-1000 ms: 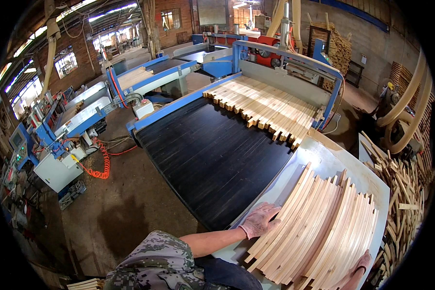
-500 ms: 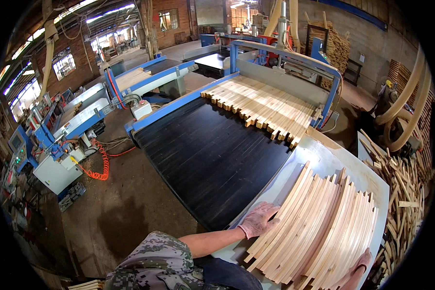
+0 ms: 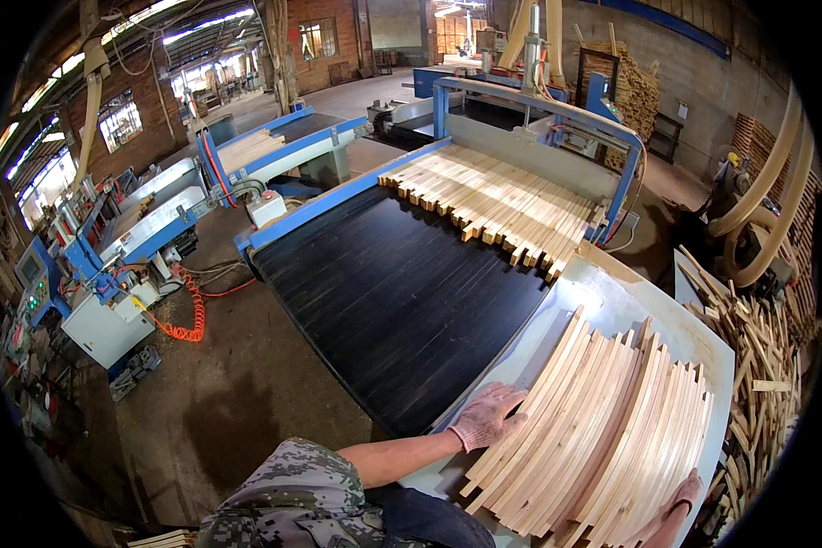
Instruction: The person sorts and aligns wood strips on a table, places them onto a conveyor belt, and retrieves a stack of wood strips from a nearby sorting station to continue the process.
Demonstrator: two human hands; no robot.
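Note:
A wide row of pale wooden strips (image 3: 594, 420) lies side by side on the grey metal side table (image 3: 703, 333), their ends uneven. My left hand (image 3: 489, 416), in a pinkish work glove, rests against the row's left edge with its fingers stretched toward the strips. At the lower right edge of the row is my right hand (image 3: 683, 498), also gloved, laid along the outermost strips with its fingers extended and partly cut off from view by the wood. The row lies between my two hands.
Left of the table runs a black conveyor belt (image 3: 393, 301) with a blue frame. More wooden strips (image 3: 498, 196) lie on it beneath a blue gantry (image 3: 539, 91). Scrap wood (image 3: 749, 393) is heaped at the right. Another blue-and-white machine (image 3: 142, 242) and a coiled orange hose (image 3: 192, 310) stand left.
My hands and the strips stay nearly still. In the background, the blue and red machine part behind the gantry has shifted out of its earlier place.

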